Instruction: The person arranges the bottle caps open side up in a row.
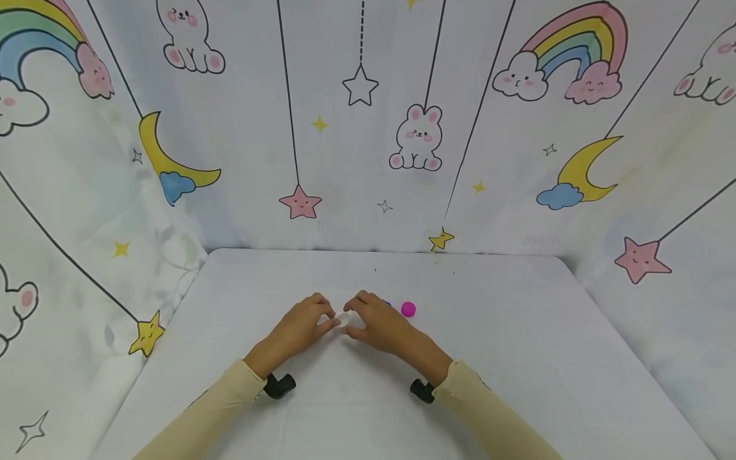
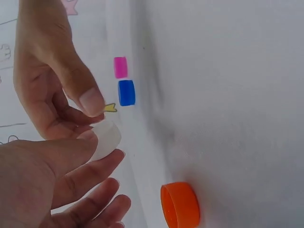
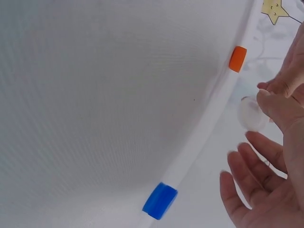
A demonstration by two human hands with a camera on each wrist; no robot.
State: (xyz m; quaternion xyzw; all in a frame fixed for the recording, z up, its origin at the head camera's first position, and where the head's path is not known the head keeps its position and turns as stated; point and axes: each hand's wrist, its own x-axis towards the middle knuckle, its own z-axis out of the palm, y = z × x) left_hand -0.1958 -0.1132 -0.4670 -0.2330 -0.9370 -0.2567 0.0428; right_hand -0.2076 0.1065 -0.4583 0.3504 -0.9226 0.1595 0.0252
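A translucent white cap is between the two hands above the table. My left hand pinches it; in the left wrist view the thumb lies over the cap and the index finger is under it. From the right, my right hand reaches close, its thumb and fingers spread around the cap. Whether the right fingertips touch it is hard to tell; the left wrist view shows a small gap at the thumb.
A pink cap lies beyond my right hand, next to a blue cap partly hidden by it. An orange cap shows in both wrist views; my left hand's side hides it in the head view. A patterned cloth stands behind the white table.
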